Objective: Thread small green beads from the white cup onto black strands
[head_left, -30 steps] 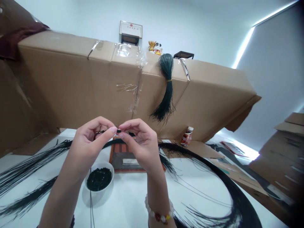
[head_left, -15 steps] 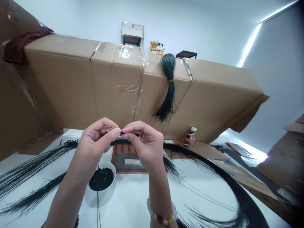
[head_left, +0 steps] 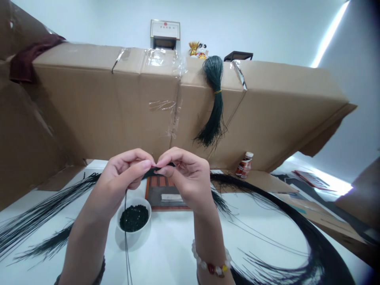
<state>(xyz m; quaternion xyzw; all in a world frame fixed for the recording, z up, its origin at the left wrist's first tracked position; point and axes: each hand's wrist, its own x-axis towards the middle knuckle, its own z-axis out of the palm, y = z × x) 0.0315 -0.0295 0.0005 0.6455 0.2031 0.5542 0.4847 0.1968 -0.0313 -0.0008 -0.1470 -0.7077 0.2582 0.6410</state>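
Note:
My left hand (head_left: 126, 174) is closed in a pinch, its fingertips meeting those of my right hand above the table. Thin dark strands (head_left: 126, 245) hang from beneath my left hand, passing in front of a white bowl (head_left: 149, 215) of small dark green bits. My right hand (head_left: 188, 176) also pinches, thumb against forefinger. Whatever lies between the fingertips is too small and hidden to name. Behind the hands, a brown-framed board (head_left: 154, 204) with a pale label lies on the table, partly covered by dark strands.
Bundles of dark strands lie at left (head_left: 47, 209) and curve round at right (head_left: 297, 217). A tied green bundle (head_left: 218, 103) hangs over the cardboard wall (head_left: 133, 107). A brown bottle with a white cap (head_left: 244, 165) stands at its foot.
The view has shifted slightly, so the bowl, bottle and wall sit differently in it. Both hands keep their pinch; the dark piece that showed between the fingertips is now mostly hidden.

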